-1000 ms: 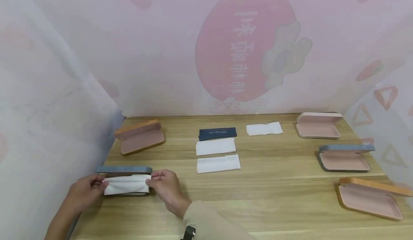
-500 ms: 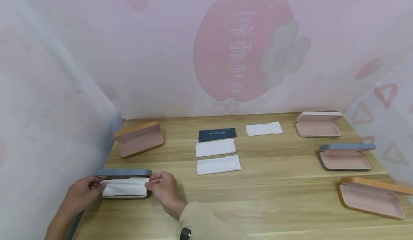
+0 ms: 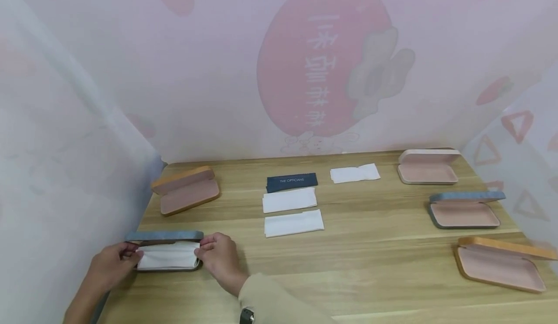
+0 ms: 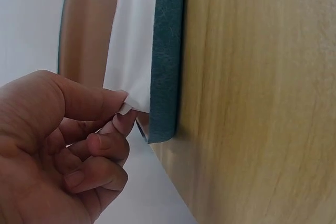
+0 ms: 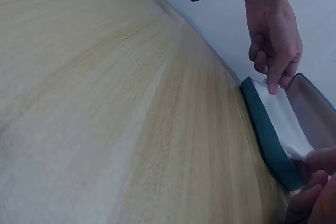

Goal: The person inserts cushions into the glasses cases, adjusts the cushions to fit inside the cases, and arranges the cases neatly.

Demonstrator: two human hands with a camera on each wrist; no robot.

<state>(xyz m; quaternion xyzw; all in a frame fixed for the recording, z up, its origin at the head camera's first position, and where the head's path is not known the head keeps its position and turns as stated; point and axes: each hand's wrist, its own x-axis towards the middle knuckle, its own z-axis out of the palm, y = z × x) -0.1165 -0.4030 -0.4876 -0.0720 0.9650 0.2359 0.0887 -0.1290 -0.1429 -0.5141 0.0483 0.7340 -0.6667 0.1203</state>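
Note:
A folded white cloth [image 3: 167, 256] lies in the base of an open blue-green glasses case [image 3: 164, 236] at the table's left front. At the cloth's left end my left hand [image 3: 109, 266] pinches it between thumb and forefinger. The left wrist view shows that pinch on the cloth's corner [image 4: 134, 95], beside the case's teal wall [image 4: 168, 56]. My right hand [image 3: 221, 261] pinches the opposite end of the cloth. In the right wrist view, the cloth [image 5: 283, 119] stretches between both hands inside the case, and my right hand [image 5: 315, 192] is partly cut off by the frame edge.
An open orange glasses case [image 3: 187, 195] stands behind on the left. Mid-table lie a dark cloth [image 3: 292, 182] with lettering and white folded cloths [image 3: 294, 223]. Along the right are open white [image 3: 428, 173], blue [image 3: 464, 214] and orange [image 3: 501, 268] cases. Walls border the table.
Both hands have lowered the white cloth from above the blue-green case down into its base. The view has shifted slightly.

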